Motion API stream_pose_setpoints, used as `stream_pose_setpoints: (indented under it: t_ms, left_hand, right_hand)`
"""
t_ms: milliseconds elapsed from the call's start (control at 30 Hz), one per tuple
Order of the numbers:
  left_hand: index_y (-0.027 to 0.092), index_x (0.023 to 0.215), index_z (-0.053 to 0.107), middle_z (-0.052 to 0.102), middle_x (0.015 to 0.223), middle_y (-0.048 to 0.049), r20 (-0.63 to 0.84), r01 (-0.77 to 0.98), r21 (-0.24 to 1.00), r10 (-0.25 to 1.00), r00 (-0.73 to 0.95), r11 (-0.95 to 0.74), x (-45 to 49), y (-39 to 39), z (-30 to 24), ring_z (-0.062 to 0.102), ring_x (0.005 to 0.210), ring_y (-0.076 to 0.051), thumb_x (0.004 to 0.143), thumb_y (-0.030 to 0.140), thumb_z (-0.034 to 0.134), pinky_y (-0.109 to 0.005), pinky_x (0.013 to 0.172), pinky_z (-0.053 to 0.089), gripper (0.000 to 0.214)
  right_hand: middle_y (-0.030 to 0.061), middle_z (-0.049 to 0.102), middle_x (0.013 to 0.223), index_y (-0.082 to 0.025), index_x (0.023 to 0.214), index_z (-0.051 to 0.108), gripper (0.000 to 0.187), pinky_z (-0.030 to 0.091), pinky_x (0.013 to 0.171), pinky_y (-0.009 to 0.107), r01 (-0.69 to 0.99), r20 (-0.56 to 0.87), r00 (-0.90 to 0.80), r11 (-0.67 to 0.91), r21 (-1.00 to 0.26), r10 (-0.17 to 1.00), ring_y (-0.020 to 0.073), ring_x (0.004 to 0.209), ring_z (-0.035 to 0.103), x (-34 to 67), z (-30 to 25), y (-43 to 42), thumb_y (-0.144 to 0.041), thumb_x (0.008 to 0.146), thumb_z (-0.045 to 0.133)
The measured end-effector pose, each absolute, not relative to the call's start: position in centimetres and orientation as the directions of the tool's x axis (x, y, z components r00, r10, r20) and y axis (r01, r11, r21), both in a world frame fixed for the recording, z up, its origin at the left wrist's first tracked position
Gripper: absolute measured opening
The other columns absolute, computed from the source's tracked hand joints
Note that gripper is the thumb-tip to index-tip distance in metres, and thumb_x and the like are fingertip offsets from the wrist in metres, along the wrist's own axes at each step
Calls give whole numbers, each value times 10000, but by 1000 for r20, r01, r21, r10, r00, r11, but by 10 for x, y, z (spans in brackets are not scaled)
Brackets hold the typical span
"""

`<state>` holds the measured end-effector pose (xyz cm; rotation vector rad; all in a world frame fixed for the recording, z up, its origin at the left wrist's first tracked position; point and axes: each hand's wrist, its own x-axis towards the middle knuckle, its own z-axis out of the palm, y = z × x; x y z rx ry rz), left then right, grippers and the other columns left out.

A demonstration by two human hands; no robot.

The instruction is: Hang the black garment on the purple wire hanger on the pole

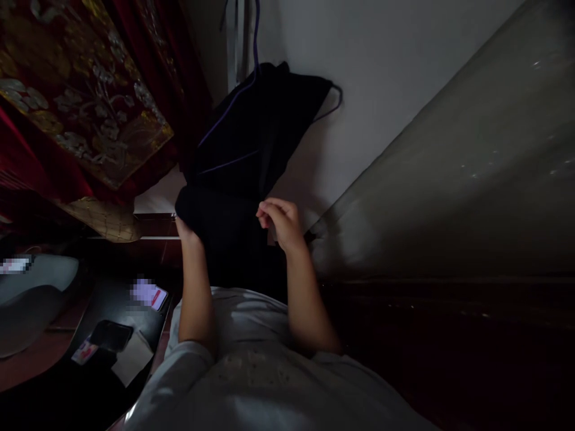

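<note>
A large piece of black cloth [224, 221] hangs against the pale wall and spreads down in front of my body. Thin purple cords run across its upper part, and a dark loop [338, 99] sticks out at its top right. My left hand [187, 232] is at the cloth's left edge, its fingers hidden under a fold draped over them. At the right edge, my right hand [281, 220] is closed, thumb and fingertips pinched together close to the cloth. What lies between those fingertips is too dark to make out.
A red curtain [103, 108] with gold and silver patterns hangs at upper left. On a dark surface at lower left lie a lit phone [150, 294], a black object [111, 335] and a pale paper [133, 357]. A large grey, shiny surface [449, 197] slants along the right.
</note>
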<state>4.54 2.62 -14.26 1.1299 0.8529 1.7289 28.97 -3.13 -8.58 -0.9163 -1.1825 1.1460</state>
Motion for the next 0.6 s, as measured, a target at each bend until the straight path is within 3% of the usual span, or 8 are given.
stream_pose_setpoints:
  t_ms: [100,167,267,333,400,467,533,600]
  left_hand:
    - [199,947,610,659,897,-73,196,-268,919,926,-323,-288,67,14,-152,666,944,-214,1026,475,463,-332,847,571,323]
    - [202,943,583,632,888,-53,204,-101,963,919,-337,-250,80,9,-147,642,901,-185,1018,403,504,-282,839,543,228]
    - [193,913,574,612,912,-41,296,258,930,949,-107,-261,90,-2,-129,604,921,-167,1002,281,534,-246,898,492,131]
    - [188,925,590,615,929,-37,261,357,886,954,147,-298,94,-14,-114,596,929,-169,1010,271,527,-243,908,476,134]
    - [187,945,610,620,927,-34,193,331,884,903,384,-330,96,-27,-96,598,915,-175,1024,309,526,-251,887,477,168]
    - [187,954,631,620,911,-33,187,266,897,849,493,-352,98,-41,-80,598,893,-180,1032,361,542,-263,859,478,210]
    - [191,921,640,602,866,-29,281,190,900,855,436,-393,96,-50,-68,585,845,-177,1017,421,591,-270,813,475,255]
    - [196,872,615,561,822,-25,461,84,871,865,197,-483,88,-53,-60,562,804,-176,980,515,639,-282,772,467,338]
  right_hand:
    - [-5,568,535,-178,655,698,280,362,512,221,-114,225,49,229,-967,973,83,498,510,301,-87,-30,-386,841,672]
    - [-9,558,523,-177,647,693,278,352,507,218,-102,240,117,252,-962,964,80,489,501,309,-88,-29,-382,834,672]
    - [-13,541,508,-180,645,688,288,355,504,220,-106,260,127,274,-956,957,83,482,488,313,-89,-30,-396,835,670]
    - [-14,536,503,-184,652,691,286,362,506,224,-118,264,109,277,-954,958,88,480,484,312,-88,-32,-398,840,664]
    - [-12,546,515,-188,647,690,277,367,505,230,-135,272,109,286,-949,956,92,481,484,310,-85,-35,-388,838,670]
    - [-8,563,540,-190,626,683,269,371,508,235,-154,291,133,310,-938,947,93,489,488,311,-85,-37,-366,829,687]
    - [-9,570,556,-193,607,676,266,372,514,237,-168,307,165,333,-928,937,95,506,495,313,-86,-38,-347,822,705]
    - [-11,570,562,-196,604,675,262,375,523,237,-173,308,180,338,-925,934,102,528,503,316,-88,-38,-342,816,723]
